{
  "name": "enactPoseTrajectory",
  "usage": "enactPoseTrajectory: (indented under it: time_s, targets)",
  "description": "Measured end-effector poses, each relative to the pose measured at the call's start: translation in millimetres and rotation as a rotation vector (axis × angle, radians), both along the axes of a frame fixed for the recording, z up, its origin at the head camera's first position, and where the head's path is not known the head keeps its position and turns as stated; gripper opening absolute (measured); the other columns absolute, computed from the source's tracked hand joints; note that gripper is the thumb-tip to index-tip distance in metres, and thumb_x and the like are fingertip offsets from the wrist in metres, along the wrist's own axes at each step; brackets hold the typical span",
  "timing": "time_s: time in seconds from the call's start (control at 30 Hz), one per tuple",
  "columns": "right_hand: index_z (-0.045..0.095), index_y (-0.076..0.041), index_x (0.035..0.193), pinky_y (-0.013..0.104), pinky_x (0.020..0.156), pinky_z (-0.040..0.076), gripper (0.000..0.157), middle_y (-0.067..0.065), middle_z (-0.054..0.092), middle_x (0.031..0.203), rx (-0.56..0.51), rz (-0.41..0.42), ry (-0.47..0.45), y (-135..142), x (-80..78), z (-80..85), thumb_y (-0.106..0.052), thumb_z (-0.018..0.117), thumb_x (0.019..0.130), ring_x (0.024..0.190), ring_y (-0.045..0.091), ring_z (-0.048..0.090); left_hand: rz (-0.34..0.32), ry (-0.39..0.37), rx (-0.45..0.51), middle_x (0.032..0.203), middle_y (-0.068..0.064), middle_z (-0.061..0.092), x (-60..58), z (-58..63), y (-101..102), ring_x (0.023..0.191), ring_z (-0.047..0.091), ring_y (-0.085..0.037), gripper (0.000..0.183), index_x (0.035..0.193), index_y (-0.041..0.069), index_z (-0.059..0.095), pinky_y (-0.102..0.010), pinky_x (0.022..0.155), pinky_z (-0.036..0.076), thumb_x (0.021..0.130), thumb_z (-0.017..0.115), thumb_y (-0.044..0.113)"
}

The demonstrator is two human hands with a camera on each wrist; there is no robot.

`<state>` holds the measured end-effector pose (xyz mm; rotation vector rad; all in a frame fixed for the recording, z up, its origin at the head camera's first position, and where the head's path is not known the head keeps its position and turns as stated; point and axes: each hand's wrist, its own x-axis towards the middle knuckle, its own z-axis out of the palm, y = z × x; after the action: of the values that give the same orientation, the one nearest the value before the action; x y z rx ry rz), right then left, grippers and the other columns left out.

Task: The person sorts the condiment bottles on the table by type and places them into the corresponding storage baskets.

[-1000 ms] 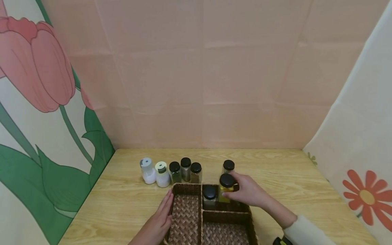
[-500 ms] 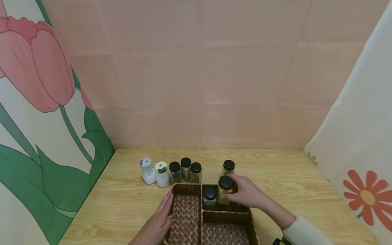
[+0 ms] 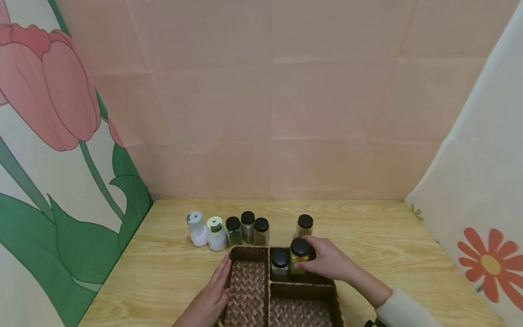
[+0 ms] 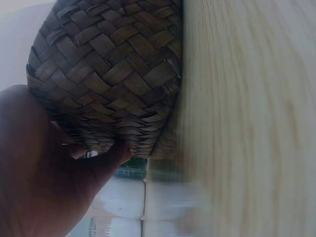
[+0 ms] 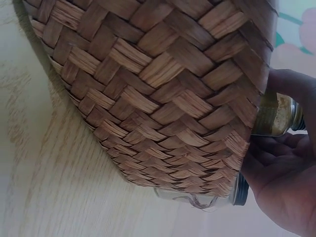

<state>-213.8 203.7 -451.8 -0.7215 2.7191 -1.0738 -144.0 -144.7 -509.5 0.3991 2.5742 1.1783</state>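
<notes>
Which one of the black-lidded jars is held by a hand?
The yellow one, just right of the jar inside the basket; only it is pinched by the right hand.

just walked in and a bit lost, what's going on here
A person's right hand grips a yellow jar with a black lid, its lower part inside the back right compartment of a woven basket, beside a second jar; whether it touches the bottom is hidden. The left hand rests against the basket's left side. Beyond the basket, two shakers and three jars stand grouped on the table, with a lone jar farther right.
</notes>
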Motion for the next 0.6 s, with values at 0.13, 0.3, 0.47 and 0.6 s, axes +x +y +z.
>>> enactPoseTrajectory:
  time_s: [0.13, 0.3, 0.47, 0.6]
  targets:
    - [0.061, -0.009, 0.122, 0.026, 0.064, 0.054, 0.053, -0.008, 0.069, 0.094, 0.002, 0.001, 0.005, -0.3, 0.1, -2.2, -0.039, 0.083, 0.084, 0.077, 0.004, 0.065, -0.005, 0.007, -0.004, 0.171, 0.001, -0.004, -0.3, -0.6, -0.2, 0.155, 0.012, -0.029, 0.067, 0.164, 0.013, 0.01, -0.061, 0.119, 0.021, 0.106, 0.042, 0.017]
    - [0.061, -0.009, 0.124, 0.026, 0.065, 0.055, 0.054, -0.008, 0.069, 0.097, 0.009, -0.001, 0.003, -0.4, 0.2, -4.8, -0.039, 0.082, 0.084, 0.08, 0.004, 0.065, -0.014, 0.026, -0.002, 0.171, 0.0, -0.004, -0.7, -0.9, -1.7, 0.154, 0.013, -0.03, 0.066, 0.164, 0.011, 0.01, -0.061, 0.119, 0.021, 0.106, 0.041, 0.016]
    - [0.062, -0.01, 0.121, 0.026, 0.066, 0.054, 0.054, -0.009, 0.069, 0.096, 0.021, -0.008, 0.014, -0.9, 0.6, -7.0, -0.041, 0.084, 0.082, 0.081, 0.004, 0.065, -0.02, 0.034, 0.001, 0.171, 0.0, -0.004, -0.6, -0.6, -2.3, 0.154, 0.014, -0.03, 0.066, 0.164, 0.01, 0.01, -0.061, 0.119, 0.021, 0.106, 0.041, 0.016]
    - [0.062, -0.01, 0.121, 0.027, 0.067, 0.054, 0.056, -0.009, 0.069, 0.096, 0.037, -0.01, 0.011, -1.2, 0.7, -9.0, -0.043, 0.084, 0.081, 0.083, 0.006, 0.065, -0.017, 0.03, -0.001, 0.171, 0.001, -0.004, -0.3, -0.7, -2.0, 0.154, 0.013, -0.029, 0.066, 0.164, 0.01, 0.01, -0.06, 0.119, 0.021, 0.106, 0.041, 0.015]
